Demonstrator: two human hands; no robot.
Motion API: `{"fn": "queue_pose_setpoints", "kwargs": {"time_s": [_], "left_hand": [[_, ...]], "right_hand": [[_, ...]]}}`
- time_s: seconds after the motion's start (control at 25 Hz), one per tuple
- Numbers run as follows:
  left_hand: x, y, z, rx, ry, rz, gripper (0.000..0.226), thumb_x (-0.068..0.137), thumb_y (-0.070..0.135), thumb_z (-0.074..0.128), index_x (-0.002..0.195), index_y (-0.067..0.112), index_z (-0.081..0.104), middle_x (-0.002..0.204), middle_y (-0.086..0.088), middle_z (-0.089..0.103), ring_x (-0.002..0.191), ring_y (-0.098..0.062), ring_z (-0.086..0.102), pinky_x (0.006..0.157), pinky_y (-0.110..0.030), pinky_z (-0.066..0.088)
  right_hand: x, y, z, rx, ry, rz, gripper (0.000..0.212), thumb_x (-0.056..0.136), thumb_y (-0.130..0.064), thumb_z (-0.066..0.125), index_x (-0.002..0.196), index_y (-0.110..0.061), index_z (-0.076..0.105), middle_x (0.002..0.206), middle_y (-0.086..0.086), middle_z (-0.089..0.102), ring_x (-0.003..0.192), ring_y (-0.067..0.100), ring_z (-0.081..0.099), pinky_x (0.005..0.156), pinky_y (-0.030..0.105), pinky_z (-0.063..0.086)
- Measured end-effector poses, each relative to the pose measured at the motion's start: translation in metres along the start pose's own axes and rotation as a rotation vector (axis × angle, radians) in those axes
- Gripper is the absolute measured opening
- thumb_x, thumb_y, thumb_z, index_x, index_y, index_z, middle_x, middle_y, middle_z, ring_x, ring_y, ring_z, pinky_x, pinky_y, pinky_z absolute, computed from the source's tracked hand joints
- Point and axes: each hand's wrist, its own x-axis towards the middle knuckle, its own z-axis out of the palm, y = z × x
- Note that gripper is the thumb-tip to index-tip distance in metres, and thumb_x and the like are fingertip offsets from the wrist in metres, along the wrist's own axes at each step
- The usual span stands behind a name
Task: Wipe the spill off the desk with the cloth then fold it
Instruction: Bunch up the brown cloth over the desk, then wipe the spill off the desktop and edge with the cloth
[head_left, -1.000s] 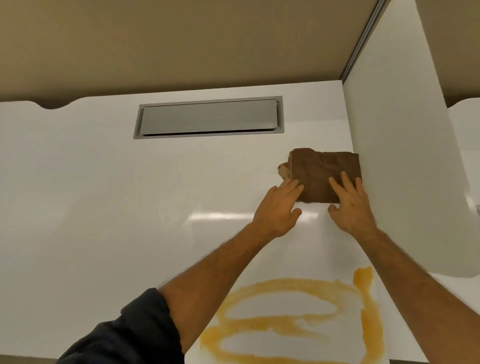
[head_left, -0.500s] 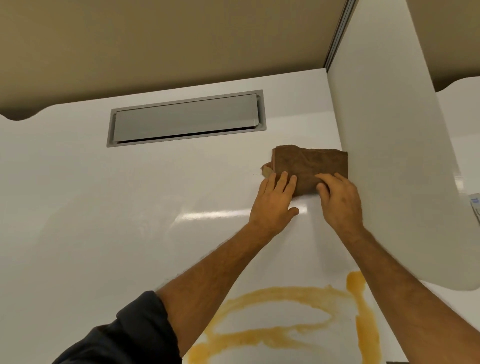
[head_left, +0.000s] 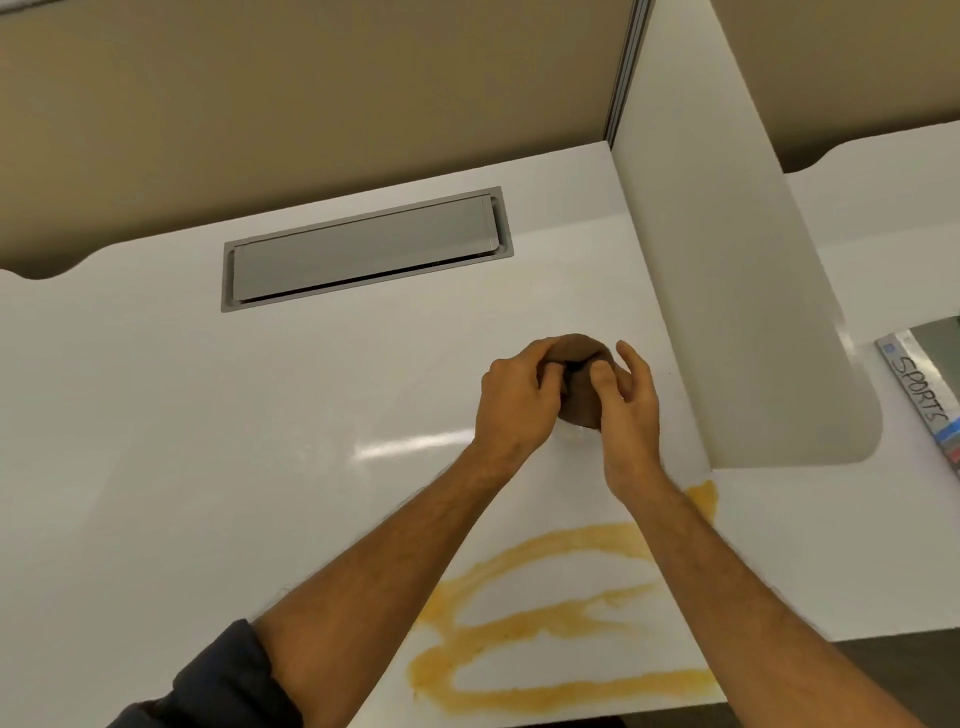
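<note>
The brown cloth (head_left: 581, 399) is bunched up between both my hands, lifted just off the white desk (head_left: 208, 467). My left hand (head_left: 517, 397) grips its left side with curled fingers. My right hand (head_left: 626, 395) pinches its right side with thumb and fingers. Most of the cloth is hidden by my hands. An orange-yellow spill (head_left: 550, 623) loops across the desk near its front edge, below my forearms.
A grey cable flap (head_left: 363, 249) is set into the desk at the back. A white divider panel (head_left: 727, 291) stands right of my hands. Beyond it lies a magazine (head_left: 924, 395) marked SPORTS. A beige partition wall runs behind.
The cloth lay flat by the divider with both hands reaching onto it. Now both hands have closed on it, gathered it into a bunch and pulled it nearer.
</note>
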Motion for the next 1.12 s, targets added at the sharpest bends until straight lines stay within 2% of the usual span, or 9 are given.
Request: {"fn": "queue_pose_setpoints", "kwargs": {"time_s": [0.08,0.24,0.36,0.48,0.6,0.76,0.92,1.04,1.12], "left_hand": [[-0.027,0.0,-0.005,0.017,-0.041,0.03,0.037,0.103,0.011,0.049,0.133,0.02,0.068,0.111,-0.002,0.078,0.092,-0.021,0.074,0.089,-0.035,0.06],[-0.094,-0.014,-0.019,0.155,-0.114,0.139,0.035,0.103,0.019,0.052,0.133,0.021,0.069,0.108,-0.002,0.079,0.094,-0.021,0.073,0.087,-0.035,0.058],[-0.139,-0.041,-0.044,0.158,-0.223,0.201,0.043,0.101,0.029,0.059,0.143,0.022,0.061,0.125,-0.001,0.075,0.11,-0.02,0.071,0.097,-0.029,0.055],[-0.174,-0.079,-0.071,0.086,-0.374,0.24,0.054,0.096,0.035,0.067,0.148,0.024,0.056,0.141,0.0,0.066,0.123,-0.018,0.066,0.104,-0.029,0.053],[-0.201,-0.133,-0.104,0.103,-0.293,0.223,0.052,0.097,0.041,0.065,0.147,0.029,0.056,0.145,0.007,0.062,0.126,-0.016,0.064,0.102,-0.018,0.05],[-0.241,-0.218,-0.129,0.418,-0.322,0.154,0.061,0.108,0.042,0.046,0.163,0.025,0.027,0.168,0.009,0.02,0.157,-0.013,0.02,0.123,-0.023,0.015],[-0.261,-0.276,-0.125,0.694,-0.392,0.133,0.065,0.111,0.04,0.032,0.165,0.02,0.003,0.17,0.005,-0.008,0.16,-0.019,-0.007,0.13,-0.046,0.008],[-0.268,-0.296,-0.117,0.797,-0.33,0.117,0.068,0.109,0.047,0.022,0.164,0.024,-0.01,0.172,0.004,-0.018,0.159,-0.019,-0.017,0.13,-0.045,0.001],[-0.27,-0.306,-0.112,0.814,-0.266,0.151,0.069,0.108,0.049,0.021,0.165,0.024,-0.009,0.173,0.005,-0.015,0.16,-0.018,-0.014,0.13,-0.044,0.0]], "right_hand": [[-0.027,0.014,0.005,0.112,-0.108,0.1,0.069,0.088,-0.052,0.067,0.147,-0.025,0.044,0.131,-0.003,0.067,0.116,0.012,0.066,0.1,0.036,0.053],[-0.085,0.039,0.017,0.308,-0.237,0.2,0.068,0.072,-0.063,0.078,0.124,-0.021,0.067,0.12,0.006,0.073,0.112,0.019,0.07,0.079,0.026,0.058],[-0.128,0.057,0.023,0.372,-0.12,0.203,0.021,0.09,-0.028,0.065,0.105,-0.02,0.077,0.107,0.007,0.077,0.102,0.021,0.073,0.071,0.027,0.059],[-0.161,0.068,0.031,0.287,0.027,0.104,0.033,0.085,-0.002,0.05,0.081,-0.017,0.079,0.08,0.004,0.075,0.081,0.022,0.072,0.062,0.03,0.058],[-0.187,0.074,0.035,0.097,0.026,-0.045,0.023,0.078,0.003,0.05,0.075,-0.002,0.072,0.065,0.008,0.068,0.069,0.028,0.067,0.066,0.039,0.062],[-0.197,0.09,0.023,-0.484,-0.1,-0.2,0.067,0.086,0.0,0.059,0.146,-0.027,0.049,0.124,-0.004,0.066,0.107,0.008,0.065,0.085,0.023,0.056],[-0.193,0.131,0.022,-1.17,-0.464,-0.284,0.082,0.092,-0.012,0.063,0.159,-0.026,0.018,0.167,-0.001,0.016,0.155,0.025,0.008,0.113,0.051,0.037],[-0.191,0.166,0.02,-1.19,-0.534,-0.236,0.101,0.087,-0.029,0.067,0.159,-0.032,-0.004,0.166,-0.01,-0.014,0.154,0.024,-0.016,0.121,0.055,0.024],[-0.188,0.178,0.025,-1.111,-0.459,-0.191,0.117,0.073,-0.062,0.071,0.158,-0.038,-0.006,0.164,-0.018,-0.019,0.153,0.019,-0.02,0.124,0.05,0.011]]}}
